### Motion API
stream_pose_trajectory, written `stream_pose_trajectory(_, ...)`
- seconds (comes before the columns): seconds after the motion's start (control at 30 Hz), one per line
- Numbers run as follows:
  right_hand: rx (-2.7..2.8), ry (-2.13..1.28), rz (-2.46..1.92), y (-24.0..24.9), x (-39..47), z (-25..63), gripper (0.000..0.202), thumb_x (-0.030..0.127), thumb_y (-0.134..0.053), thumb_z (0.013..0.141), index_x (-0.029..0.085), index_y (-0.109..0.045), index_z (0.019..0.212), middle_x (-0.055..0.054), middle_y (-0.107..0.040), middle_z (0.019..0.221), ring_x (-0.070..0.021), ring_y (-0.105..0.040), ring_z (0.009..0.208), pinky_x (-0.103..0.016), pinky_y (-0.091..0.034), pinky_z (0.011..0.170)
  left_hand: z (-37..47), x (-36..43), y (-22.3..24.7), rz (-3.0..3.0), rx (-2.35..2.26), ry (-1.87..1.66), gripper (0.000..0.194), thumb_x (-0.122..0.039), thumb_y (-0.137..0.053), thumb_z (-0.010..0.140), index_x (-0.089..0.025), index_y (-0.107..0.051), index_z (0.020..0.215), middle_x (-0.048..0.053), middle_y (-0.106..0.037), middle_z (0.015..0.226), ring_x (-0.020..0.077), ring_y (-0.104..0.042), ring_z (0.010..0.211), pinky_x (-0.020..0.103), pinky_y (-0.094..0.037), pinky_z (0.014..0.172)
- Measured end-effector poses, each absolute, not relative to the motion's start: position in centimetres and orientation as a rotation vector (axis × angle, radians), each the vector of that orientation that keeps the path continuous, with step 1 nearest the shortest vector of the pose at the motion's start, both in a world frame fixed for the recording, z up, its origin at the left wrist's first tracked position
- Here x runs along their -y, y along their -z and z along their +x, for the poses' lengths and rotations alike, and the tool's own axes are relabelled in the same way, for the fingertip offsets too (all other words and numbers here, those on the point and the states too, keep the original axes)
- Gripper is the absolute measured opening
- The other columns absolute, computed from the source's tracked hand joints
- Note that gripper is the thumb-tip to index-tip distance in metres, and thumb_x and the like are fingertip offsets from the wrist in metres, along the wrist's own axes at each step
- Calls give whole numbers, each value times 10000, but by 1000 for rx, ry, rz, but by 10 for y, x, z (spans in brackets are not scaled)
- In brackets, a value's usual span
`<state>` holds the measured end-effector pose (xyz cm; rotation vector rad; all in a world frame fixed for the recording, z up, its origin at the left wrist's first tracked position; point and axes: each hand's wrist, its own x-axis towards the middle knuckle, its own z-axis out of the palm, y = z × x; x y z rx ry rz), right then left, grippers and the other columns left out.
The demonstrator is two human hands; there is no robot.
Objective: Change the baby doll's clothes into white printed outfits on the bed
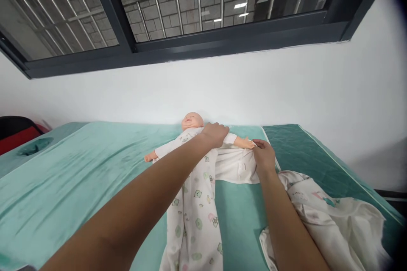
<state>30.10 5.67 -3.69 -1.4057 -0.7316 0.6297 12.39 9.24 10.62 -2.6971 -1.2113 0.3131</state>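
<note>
On a green bed (95,165), a doll (192,121) is lying far centre. A person's left hand (216,134) is covering its right-side sleeve (229,138), grip unclear; the right hand (265,154) is pinching the doll's hand (244,142), apparently straightening the arm, next calling for gentle tension.

Dark-framed window (222,34) up top; metal bars (158,8) outside it, grey block wall (170,21) behind those; white wall (127,93) below the frame; red-and-black object (19,137) at far left edge, partly cut off
</note>
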Motion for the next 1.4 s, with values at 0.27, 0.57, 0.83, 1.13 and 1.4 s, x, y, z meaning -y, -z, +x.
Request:
stream_pose_trajectory(0.27,670,-291,-1198,28,-39,291,533,147,-461,639,197,-600,1151,-90,-616,1263,-244,-575,1209,-486,-449,1039,155,-92,-82,-2770,1305,-314,449,-379,-626,829,-159,-562,1215,151,-665,1184,303,-628,1077,437,-494,888)
stream_pose_trajectory(0.57,1243,-368,-1160,9,-24,218,365,283,-502,922,262,-553,1282,-69,-554,1363,-229,-493,1297,-496,-366,1136,107,-61,-86,-2872,1445,78,243,-244,-478,897,-177,-673,1027,117,-693,1100,279,-649,1026,421,-504,863)
stream_pose_trajectory(0.83,1557,-711,-1106,5,-15,191,415,467,-517,959,312,-531,1344,-29,-467,1501,-213,-383,1415,-449,-266,1222,-16,-54,-32,-2674,1897,1675,330,-427,-460,963,-256,-627,1191,47,-606,1348,226,-539,1261,394,-398,1096)
stream_pose_trajectory(1.13,1596,-762,-1132,0,-14,189,478,481,-604,911,346,-517,1361,-3,-467,1504,-231,-377,1423,-450,-276,1220,-13,-52,-26,-2742,1879,1786,307,-471,-611,876,-261,-580,1097,48,-590,1319,228,-553,1195,393,-424,1013)
stream_pose_trajectory(1.4,1904,-386,-1086,3,-12,196,521,413,-587,934,375,-415,1424,-8,-327,1585,-249,-217,1500,-520,-210,1235,-10,-51,-23,-2673,1531,1621,222,-404,-670,851,-218,-549,841,49,-602,1193,225,-533,1166,395,-425,996)
